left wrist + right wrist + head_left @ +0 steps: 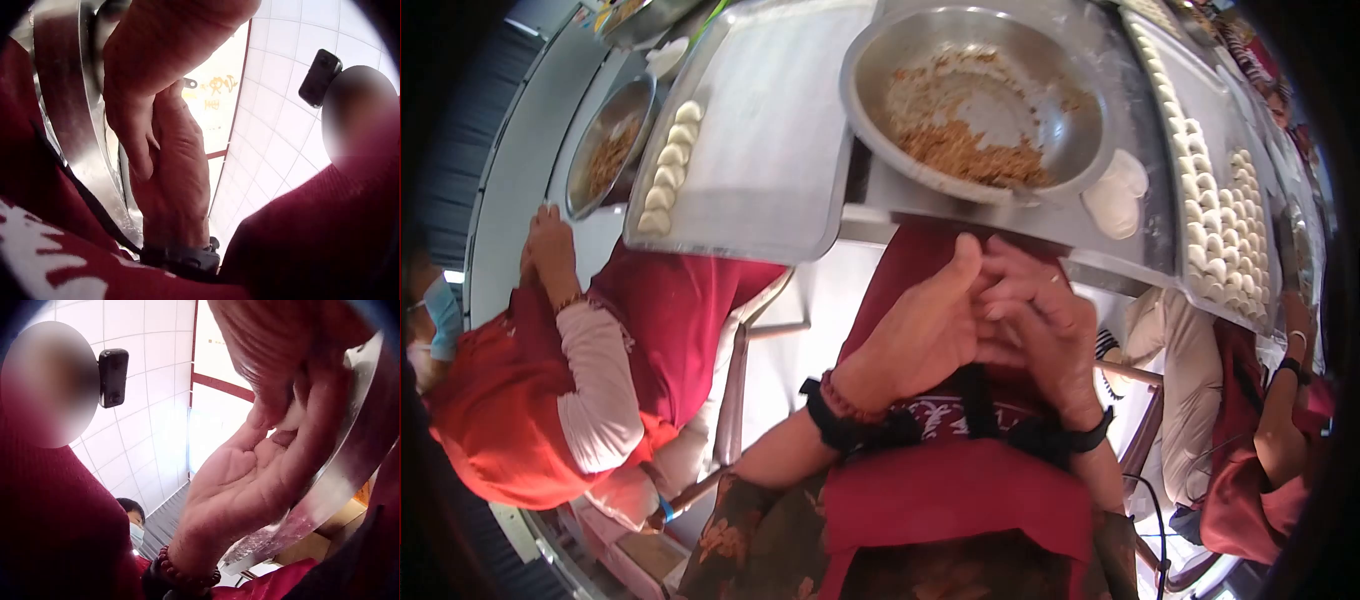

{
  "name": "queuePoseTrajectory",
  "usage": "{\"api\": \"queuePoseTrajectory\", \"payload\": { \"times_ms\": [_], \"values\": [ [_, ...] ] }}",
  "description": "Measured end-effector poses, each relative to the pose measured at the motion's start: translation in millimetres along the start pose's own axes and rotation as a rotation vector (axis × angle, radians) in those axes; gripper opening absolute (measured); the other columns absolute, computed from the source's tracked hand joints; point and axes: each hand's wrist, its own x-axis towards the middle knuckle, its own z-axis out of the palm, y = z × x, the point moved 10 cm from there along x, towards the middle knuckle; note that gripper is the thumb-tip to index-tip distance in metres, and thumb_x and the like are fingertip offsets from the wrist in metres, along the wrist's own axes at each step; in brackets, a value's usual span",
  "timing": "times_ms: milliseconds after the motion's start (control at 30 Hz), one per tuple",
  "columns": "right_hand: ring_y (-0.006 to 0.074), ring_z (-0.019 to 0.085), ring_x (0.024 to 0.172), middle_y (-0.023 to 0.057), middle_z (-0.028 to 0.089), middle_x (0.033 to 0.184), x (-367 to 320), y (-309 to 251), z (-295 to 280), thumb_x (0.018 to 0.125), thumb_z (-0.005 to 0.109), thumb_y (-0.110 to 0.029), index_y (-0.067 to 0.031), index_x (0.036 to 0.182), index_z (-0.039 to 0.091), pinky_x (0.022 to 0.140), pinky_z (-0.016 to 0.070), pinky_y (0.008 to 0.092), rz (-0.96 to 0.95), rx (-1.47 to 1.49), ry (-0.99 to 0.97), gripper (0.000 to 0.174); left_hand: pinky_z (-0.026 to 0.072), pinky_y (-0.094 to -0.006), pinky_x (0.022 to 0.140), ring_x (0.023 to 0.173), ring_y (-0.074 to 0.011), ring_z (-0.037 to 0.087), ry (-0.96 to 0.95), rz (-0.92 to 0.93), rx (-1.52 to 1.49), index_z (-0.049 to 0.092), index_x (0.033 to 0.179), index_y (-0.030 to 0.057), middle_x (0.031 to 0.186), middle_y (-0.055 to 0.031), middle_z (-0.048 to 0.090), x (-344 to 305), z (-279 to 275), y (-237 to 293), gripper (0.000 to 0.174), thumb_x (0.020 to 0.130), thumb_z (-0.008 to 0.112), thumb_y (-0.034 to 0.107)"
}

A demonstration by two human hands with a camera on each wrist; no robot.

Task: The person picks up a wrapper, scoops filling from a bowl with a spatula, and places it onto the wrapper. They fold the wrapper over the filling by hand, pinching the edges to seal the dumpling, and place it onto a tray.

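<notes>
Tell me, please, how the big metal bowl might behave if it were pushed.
The bowl should feel stiff, judging by its shiny metal wall. Being wide and shallow-looking, it would probably slide rather than tip, though its base is hidden. With the filling mostly on its near side, it may feel slightly heavier there.

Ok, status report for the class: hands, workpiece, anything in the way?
Left hand and right hand together, fingers overlapping. Possible pale dough between them, mostly hidden; grip unclear. Steel bowl just beyond; nothing seen in the way.
</notes>
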Motion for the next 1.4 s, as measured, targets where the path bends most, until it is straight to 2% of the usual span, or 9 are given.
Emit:
{"api": "queuePoseTrajectory", "payload": {
  "times_ms": [67, 233, 333, 433, 633, 800, 900, 1000, 1400],
  "values": [
    [0.0286, 0.054, 0.131, 0.0131, 0.068, 0.123, 1.9, -0.4, -0.5, 0.083, 0.071, -0.001, -0.0052, 0.100, 0.073, 0.104, 0.0464, 0.0364, 0.089, 0.092, 0.005, 0.018, 0.0510, -0.0499, 0.099, 0.110, -0.0228, 0.061, 0.006, 0.018, -0.021, 0.046, 0.135, 0.0029, 0.120, -0.0100, 0.060, 3.1, -0.1, 5.0, 0.065, 0.104, 0.024, 0.056],
    [0.0314, 0.052, 0.132, 0.0142, 0.066, 0.126, 4.3, 2.1, 0.9, 0.085, 0.069, -0.002, -0.0058, 0.106, 0.073, 0.106, 0.0436, 0.0376, 0.044, 0.086, -0.024, 0.022, 0.0504, -0.0509, 0.100, 0.107, -0.0223, 0.061, 0.002, 0.018, -0.002, 0.045, 0.135, 0.0022, 0.117, -0.0106, 0.061, 4.2, -3.1, 7.6, 0.065, 0.105, 0.025, 0.056],
    [0.0312, 0.052, 0.132, 0.0148, 0.066, 0.126, 6.9, -3.1, 2.4, 0.085, 0.067, -0.001, -0.0056, 0.106, 0.073, 0.106, 0.0434, 0.0368, -0.033, 0.027, -0.068, 0.022, 0.0538, -0.0473, 0.094, 0.100, -0.0178, 0.061, 0.025, 0.024, 0.020, 0.050, 0.129, 0.0053, 0.106, -0.0038, 0.060, 4.2, -1.8, 8.3, 0.059, 0.104, 0.032, 0.056],
    [0.0306, 0.052, 0.132, 0.0149, 0.067, 0.125, 5.6, -0.1, 2.8, 0.085, 0.066, 0.000, -0.0058, 0.106, 0.073, 0.106, 0.0431, 0.0365, 0.052, 0.059, -0.043, 0.023, 0.0502, -0.0518, 0.100, 0.112, -0.0257, 0.060, 0.006, 0.025, 0.022, 0.045, 0.135, 0.0015, 0.119, -0.0128, 0.061, 4.1, -2.1, 8.4, 0.065, 0.105, 0.026, 0.056],
    [0.0308, 0.054, 0.130, 0.0126, 0.071, 0.117, 4.1, -7.5, -3.3, 0.080, 0.074, -0.002, -0.0073, 0.106, 0.074, 0.106, 0.0443, 0.0374, 0.004, 0.120, -0.007, 0.026, 0.0496, -0.0527, 0.100, 0.117, -0.0279, 0.058, 0.085, 0.020, -0.008, 0.044, 0.136, 0.0025, 0.125, -0.0155, 0.058, -2.1, 1.4, 8.6, 0.065, 0.105, 0.022, 0.055],
    [0.0305, 0.055, 0.129, 0.0079, 0.071, 0.115, 3.9, -16.4, -1.2, 0.080, 0.072, 0.001, -0.0099, 0.096, 0.075, 0.104, 0.0461, 0.0376, -0.100, -0.041, -0.027, 0.020, 0.0512, -0.0497, 0.100, 0.114, -0.0257, 0.061, 0.116, 0.039, 0.137, 0.045, 0.134, 0.0016, 0.125, -0.0149, 0.058, -3.1, 5.2, 7.6, 0.066, 0.106, 0.017, 0.053],
    [0.0307, 0.055, 0.130, 0.0082, 0.071, 0.117, 3.5, -14.7, 0.2, 0.079, 0.073, 0.000, -0.0101, 0.099, 0.075, 0.104, 0.0457, 0.0381, -0.087, -0.046, -0.058, 0.022, 0.0506, -0.0497, 0.100, 0.115, -0.0261, 0.060, 0.098, 0.051, 0.126, 0.045, 0.136, 0.0001, 0.126, -0.0159, 0.058, -3.2, 7.2, 8.3, 0.068, 0.106, 0.017, 0.054],
    [0.0308, 0.054, 0.131, 0.0092, 0.071, 0.118, 4.8, -17.6, -4.1, 0.080, 0.074, -0.003, -0.0098, 0.103, 0.075, 0.105, 0.0443, 0.0386, -0.040, 0.040, -0.028, 0.025, 0.0514, -0.0444, 0.099, 0.099, -0.0149, 0.058, 0.117, 0.065, 0.067, 0.046, 0.135, 0.0006, 0.114, -0.0068, 0.058, -3.7, 8.7, 8.7, 0.066, 0.105, 0.025, 0.056],
    [0.0318, 0.052, 0.133, 0.0121, 0.071, 0.118, 2.6, -2.3, -7.2, 0.081, 0.075, -0.005, -0.0087, 0.098, 0.076, 0.107, 0.0424, 0.0396, -0.041, 0.074, -0.029, 0.017, 0.0475, -0.0443, 0.105, 0.118, -0.0212, 0.057, 0.127, 0.067, 0.092, 0.042, 0.140, -0.0018, 0.133, -0.0134, 0.054, -0.1, 9.1, 7.4, 0.072, 0.104, 0.020, 0.057]
  ]
}}
